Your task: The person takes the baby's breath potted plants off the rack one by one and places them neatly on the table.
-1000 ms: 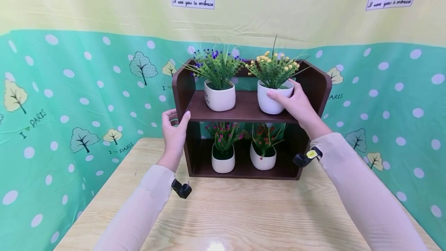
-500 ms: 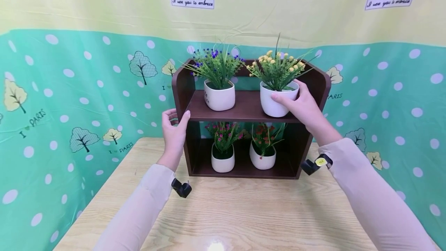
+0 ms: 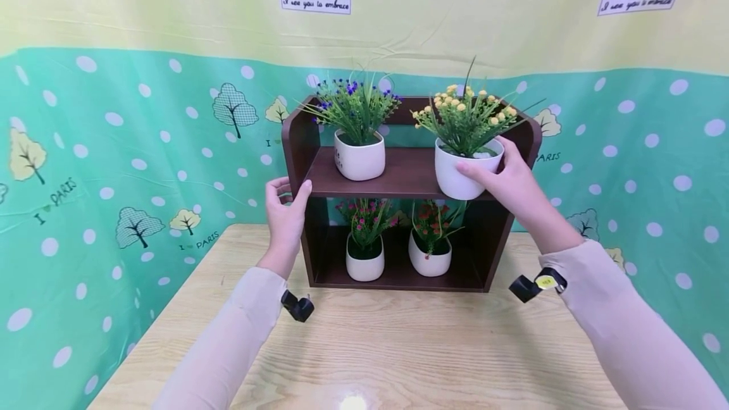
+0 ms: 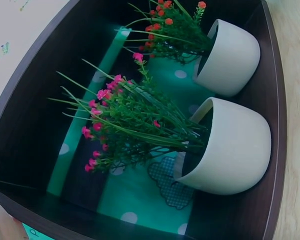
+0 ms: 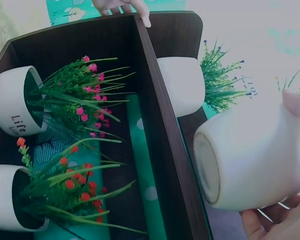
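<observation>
My right hand (image 3: 521,192) grips a white pot with yellow flowers (image 3: 462,179) by its right side, thumb on the front. The pot overlaps the front edge of the upper shelf; its underside shows in the right wrist view. My left hand (image 3: 285,217) holds the left side panel of the dark brown shelf unit (image 3: 398,193), thumb on the panel's front edge and fingers behind it. On the upper shelf stands a white pot with purple flowers (image 3: 360,160). Below are a pot with pink flowers (image 4: 234,150) and one with red flowers (image 4: 232,57).
The shelf unit stands on a light wooden table (image 3: 393,340). Behind and around it hangs a green and yellow curtain (image 3: 171,112) printed with dots and trees. A small black camera sits on each wrist.
The right hand has drawn the yellow-flowered pot toward me and to the right, to the upper shelf's front edge. The left hand and the shelf unit have stayed in place.
</observation>
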The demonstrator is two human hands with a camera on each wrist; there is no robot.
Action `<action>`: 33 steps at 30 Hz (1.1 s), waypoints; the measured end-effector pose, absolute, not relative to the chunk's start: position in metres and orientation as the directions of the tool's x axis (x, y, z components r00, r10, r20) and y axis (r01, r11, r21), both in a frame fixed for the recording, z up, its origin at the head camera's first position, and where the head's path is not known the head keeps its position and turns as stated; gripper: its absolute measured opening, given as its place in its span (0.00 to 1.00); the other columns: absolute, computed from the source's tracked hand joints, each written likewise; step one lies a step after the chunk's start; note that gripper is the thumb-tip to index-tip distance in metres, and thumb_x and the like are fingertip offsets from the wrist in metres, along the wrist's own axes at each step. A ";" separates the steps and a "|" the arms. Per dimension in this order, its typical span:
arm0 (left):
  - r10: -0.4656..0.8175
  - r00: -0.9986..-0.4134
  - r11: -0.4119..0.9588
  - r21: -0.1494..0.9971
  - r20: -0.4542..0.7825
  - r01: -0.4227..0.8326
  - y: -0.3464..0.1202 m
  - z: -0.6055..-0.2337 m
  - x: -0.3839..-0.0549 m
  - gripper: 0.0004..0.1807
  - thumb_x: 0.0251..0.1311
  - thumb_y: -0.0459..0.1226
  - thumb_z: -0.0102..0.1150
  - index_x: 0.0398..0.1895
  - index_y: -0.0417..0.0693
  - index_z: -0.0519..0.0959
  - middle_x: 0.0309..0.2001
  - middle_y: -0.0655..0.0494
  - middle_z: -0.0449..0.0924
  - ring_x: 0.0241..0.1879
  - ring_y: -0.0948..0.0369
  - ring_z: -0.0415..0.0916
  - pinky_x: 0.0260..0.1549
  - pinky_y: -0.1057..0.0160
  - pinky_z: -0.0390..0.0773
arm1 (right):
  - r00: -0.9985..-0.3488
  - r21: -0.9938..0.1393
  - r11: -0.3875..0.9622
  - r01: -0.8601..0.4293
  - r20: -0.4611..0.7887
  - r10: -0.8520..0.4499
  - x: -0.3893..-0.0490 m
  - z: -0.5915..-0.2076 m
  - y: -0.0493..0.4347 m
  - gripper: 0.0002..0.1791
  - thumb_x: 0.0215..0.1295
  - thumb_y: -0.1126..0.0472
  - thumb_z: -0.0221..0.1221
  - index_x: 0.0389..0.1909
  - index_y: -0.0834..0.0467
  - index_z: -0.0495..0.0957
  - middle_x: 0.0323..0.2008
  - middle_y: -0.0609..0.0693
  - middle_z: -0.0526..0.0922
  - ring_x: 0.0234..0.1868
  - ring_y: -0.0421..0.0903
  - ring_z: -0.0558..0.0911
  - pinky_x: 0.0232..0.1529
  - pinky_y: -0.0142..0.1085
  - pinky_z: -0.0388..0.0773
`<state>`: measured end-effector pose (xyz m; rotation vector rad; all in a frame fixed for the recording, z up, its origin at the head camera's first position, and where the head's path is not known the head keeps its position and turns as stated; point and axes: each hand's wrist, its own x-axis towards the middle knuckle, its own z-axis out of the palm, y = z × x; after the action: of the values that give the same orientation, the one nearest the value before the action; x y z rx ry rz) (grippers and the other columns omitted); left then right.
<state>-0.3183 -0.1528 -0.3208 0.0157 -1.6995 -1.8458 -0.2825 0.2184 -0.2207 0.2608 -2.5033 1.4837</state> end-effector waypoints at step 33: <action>-0.438 -0.801 0.052 0.902 0.407 0.429 -0.155 -0.322 -0.317 0.27 0.63 0.50 0.67 0.57 0.51 0.68 0.52 0.54 0.70 0.50 0.54 0.65 0.43 0.59 0.72 | -0.902 -0.719 0.580 -0.384 0.426 -0.069 -0.222 -0.265 0.297 0.35 0.69 0.57 0.64 0.71 0.49 0.57 0.59 0.47 0.68 0.51 0.35 0.72 0.39 0.22 0.71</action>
<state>-0.3175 -0.1549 -0.3217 0.0091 -1.7209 -1.8139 -0.2218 0.2973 -0.2651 0.3680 -2.4616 1.2432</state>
